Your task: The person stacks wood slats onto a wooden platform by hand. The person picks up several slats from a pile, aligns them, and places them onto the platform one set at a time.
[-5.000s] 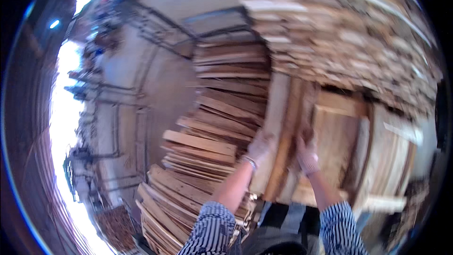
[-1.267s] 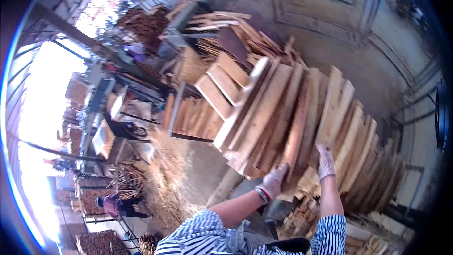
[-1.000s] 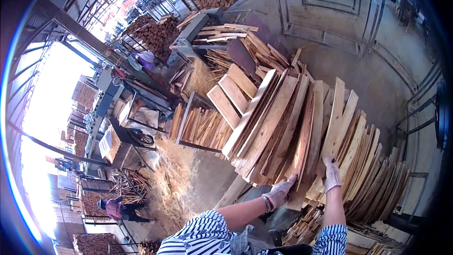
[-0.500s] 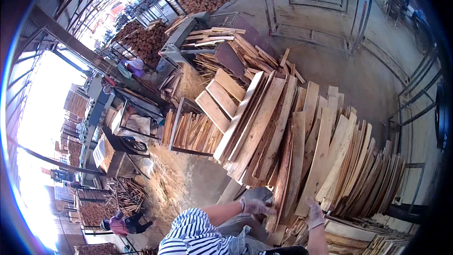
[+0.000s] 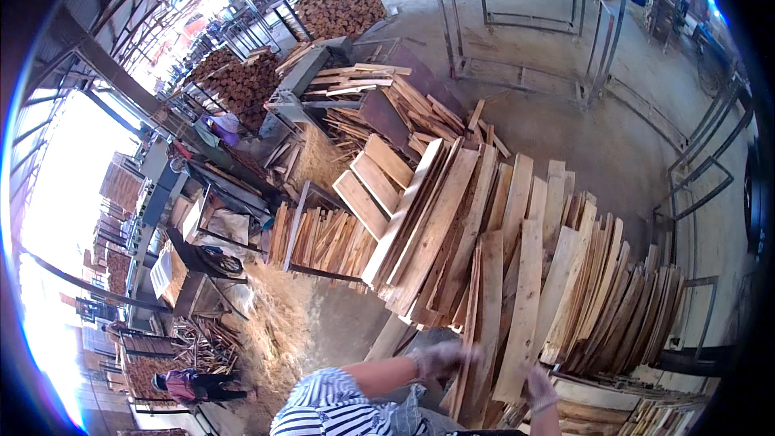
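A row of long, rough-sawn wooden boards stands on edge, leaning together in front of me. My left hand (image 5: 446,358), in a pale glove, reaches to the lower ends of the boards, close to a narrow plank (image 5: 488,319). Its fingers are smeared by motion. My right hand (image 5: 541,391), also gloved, is beside the lower end of a light, knotty board (image 5: 519,315). Blur hides whether its fingers grip the edge. Both hands are low in the head view, with the knotty board's end between them.
More boards (image 5: 646,315) lean along the row to the right. Short planks fill a metal-framed rack (image 5: 323,238) at left, beside sawdust (image 5: 278,315). Metal frames (image 5: 525,73) stand at the back. A person (image 5: 198,387) works at far left, another (image 5: 224,125) near machinery.
The view has shifted slightly. The knotty board's lower end has come nearer to me, and my right hand sits lower. My left hand has moved a little to the right along the board ends.
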A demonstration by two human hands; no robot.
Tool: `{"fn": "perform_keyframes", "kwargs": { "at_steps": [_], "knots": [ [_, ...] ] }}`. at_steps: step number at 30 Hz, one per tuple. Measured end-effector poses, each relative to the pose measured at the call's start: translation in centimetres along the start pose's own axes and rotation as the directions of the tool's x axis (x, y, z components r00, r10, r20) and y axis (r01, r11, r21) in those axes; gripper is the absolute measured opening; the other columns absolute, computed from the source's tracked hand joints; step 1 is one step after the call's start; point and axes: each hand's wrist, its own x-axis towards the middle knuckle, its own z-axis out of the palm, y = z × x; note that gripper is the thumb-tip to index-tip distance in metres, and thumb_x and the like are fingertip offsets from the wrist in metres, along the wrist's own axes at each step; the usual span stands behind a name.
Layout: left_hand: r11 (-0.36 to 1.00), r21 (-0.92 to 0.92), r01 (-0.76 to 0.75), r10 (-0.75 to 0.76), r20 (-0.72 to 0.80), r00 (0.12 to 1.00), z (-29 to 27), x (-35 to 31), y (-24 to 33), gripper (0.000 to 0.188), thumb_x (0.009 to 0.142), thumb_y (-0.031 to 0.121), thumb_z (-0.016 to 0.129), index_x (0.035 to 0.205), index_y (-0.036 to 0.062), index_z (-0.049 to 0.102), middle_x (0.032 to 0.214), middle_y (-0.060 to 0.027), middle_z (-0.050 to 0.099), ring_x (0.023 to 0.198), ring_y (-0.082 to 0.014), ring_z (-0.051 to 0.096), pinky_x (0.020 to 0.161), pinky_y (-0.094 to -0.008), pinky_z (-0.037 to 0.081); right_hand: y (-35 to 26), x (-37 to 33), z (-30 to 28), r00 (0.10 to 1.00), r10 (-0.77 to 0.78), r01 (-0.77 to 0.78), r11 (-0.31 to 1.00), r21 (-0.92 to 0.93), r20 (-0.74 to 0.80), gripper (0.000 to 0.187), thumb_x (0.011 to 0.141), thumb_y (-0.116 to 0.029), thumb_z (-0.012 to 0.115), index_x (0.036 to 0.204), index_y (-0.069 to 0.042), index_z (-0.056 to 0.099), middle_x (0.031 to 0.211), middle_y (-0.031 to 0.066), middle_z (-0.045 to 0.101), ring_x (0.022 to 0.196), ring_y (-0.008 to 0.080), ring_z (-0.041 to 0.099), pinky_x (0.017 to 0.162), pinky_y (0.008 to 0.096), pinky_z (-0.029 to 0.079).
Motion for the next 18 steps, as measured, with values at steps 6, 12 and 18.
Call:
{"fn": "perform_keyframes", "kwargs": {
  "at_steps": [6,12,18],
  "knots": [
    [0.932,0.243,-0.269,0.315,-0.176,0.933,0.5,6.1,0.9,0.09,0.073,0.036,0.088,0.142,0.0028,0.04,0.128,-0.0117,0.061,0.114,-0.0212,0.06,0.096,-0.0362,0.051,3.1,5.8,-2.8,0.995,-0.081,0.071,0.985,-0.159,-0.057,0.065,0.086,-0.017,0.077,0.14,-0.003,0.043,0.12,0.007,0.063,0.102,0.0213,0.066,0.088,0.0343,0.056],
    [0.892,0.228,-0.389,0.422,-0.117,0.899,0.2,7.5,-5.2,0.079,0.076,0.027,0.084,0.14,0.0036,0.044,0.118,-0.0075,0.063,0.107,-0.0176,0.059,0.096,-0.034,0.049,1.7,-2.6,-0.3,0.948,-0.309,0.3,0.948,-0.104,-0.082,0.074,0.075,-0.007,0.082,0.139,-0.007,0.044,0.109,0.0063,0.066,0.089,0.0204,0.067,0.075,0.0322,0.058],
    [0.765,0.291,-0.575,0.559,0.143,0.817,3.0,3.6,-2.5,0.072,0.077,0.021,0.081,0.138,0.0032,0.046,0.11,-0.0049,0.062,0.095,-0.014,0.058,0.087,-0.0303,0.051,-1.7,-13.0,-1.7,0.883,-0.441,0.397,0.885,-0.244,-0.163,0.065,0.071,-0.02,0.085,0.127,-0.005,0.054,0.098,0.0021,0.062,0.086,0.0157,0.063,0.072,0.0275,0.055]
  ]
}}
